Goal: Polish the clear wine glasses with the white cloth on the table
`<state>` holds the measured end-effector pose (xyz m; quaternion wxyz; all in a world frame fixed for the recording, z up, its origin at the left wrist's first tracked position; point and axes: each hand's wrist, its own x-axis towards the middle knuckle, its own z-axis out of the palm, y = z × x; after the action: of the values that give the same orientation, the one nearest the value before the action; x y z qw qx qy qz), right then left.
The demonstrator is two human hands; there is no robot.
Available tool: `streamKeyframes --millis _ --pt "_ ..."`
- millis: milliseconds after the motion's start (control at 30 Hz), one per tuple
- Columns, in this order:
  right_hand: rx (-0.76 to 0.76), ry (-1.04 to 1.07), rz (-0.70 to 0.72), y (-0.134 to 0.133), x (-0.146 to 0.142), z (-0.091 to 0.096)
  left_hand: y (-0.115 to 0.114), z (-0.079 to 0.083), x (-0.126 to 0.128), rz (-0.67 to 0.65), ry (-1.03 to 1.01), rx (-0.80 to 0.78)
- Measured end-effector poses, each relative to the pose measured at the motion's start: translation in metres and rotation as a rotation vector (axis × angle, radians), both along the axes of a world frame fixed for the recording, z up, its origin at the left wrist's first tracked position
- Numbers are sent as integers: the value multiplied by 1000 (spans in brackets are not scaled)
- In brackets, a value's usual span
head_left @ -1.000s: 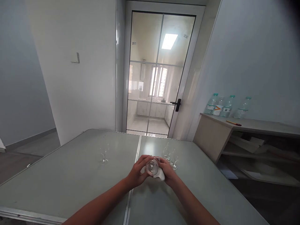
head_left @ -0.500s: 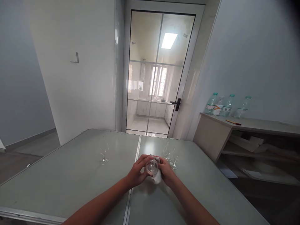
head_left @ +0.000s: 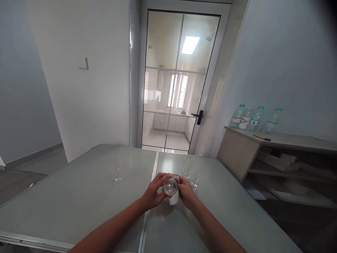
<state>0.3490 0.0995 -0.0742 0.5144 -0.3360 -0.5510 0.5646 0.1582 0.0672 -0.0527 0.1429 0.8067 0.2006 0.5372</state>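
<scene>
My left hand (head_left: 153,191) is closed round a clear stemmed glass (head_left: 170,186), held above the grey table (head_left: 79,207) with its mouth turned toward me. Pressed against the glass from the right, my right hand (head_left: 186,192) grips a white cloth (head_left: 174,199). Two more clear stemmed glasses (head_left: 191,174) stand upright just beyond my right hand. Another stemmed glass (head_left: 117,173) stands alone on the left half of the table.
A glass door (head_left: 179,84) with a black handle stands behind the table. At the right, a wooden shelf unit (head_left: 276,158) carries several water bottles (head_left: 254,118) and a pencil. A seam runs down the table's middle.
The cloth has shifted from spread out under my right hand to bunched beneath the glass. Both hands moved slightly up and away with the glass.
</scene>
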Motion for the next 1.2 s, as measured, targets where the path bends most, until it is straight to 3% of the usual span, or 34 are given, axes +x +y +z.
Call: streamKeyframes --millis 267,533,700,833,1000,1200 --pt "88 -111 -268 10 10 -4 -3 2 2 24 -18 -14" --pt "72 -136 -100 0 -3 1 1 -6 1 -72 -120 -207" --pt "305 -334 -276 -5 -3 9 -1 -2 3 13 -193 -263" --pt "428 -360 -384 -12 2 21 -2 4 2 160 -253 -264" --pt "584 -424 -194 -19 6 29 5 5 0 340 -294 -321" --pt "667 -975 -33 -29 -5 20 10 1 2 371 -271 -376"
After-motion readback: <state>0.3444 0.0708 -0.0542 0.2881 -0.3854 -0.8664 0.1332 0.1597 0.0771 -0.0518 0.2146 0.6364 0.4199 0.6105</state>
